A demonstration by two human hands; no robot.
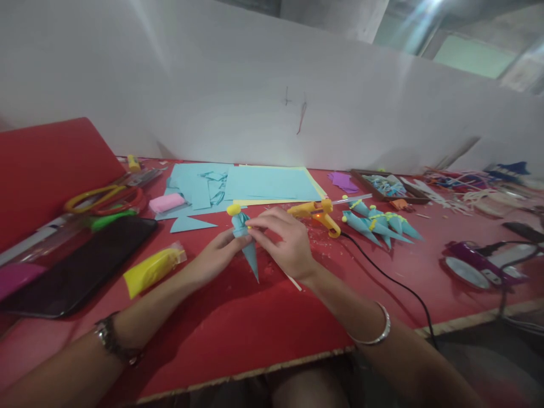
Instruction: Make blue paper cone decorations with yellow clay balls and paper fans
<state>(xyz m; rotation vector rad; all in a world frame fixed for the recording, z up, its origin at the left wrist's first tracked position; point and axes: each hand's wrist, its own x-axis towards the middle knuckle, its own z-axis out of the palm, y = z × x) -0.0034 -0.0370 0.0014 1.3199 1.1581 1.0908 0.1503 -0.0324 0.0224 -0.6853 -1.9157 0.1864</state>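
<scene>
A light blue paper cone [251,262], tip pointing down, is gripped between the thumb and fingers of my left hand [223,246]. Crumpled blue paper shows at its wide upper end. A yellow clay lump [233,209] appears just above that end; whether it touches the cone I cannot tell. My right hand [291,241] pinches a tiny yellow clay bit [249,228] against the cone's rim. Behind the right hand lies a yellow glue gun [317,213], its small light glowing orange. Finished-looking blue cones [382,224] with yellow trim lie to the right.
Blue paper sheets [272,184] and a cut blue triangle [191,224] lie behind my hands. At left are a yellow clay packet [153,271], a black phone [85,266], scissors [97,199] and a pink block [167,203]. The glue gun's cord [395,277] crosses the table edge.
</scene>
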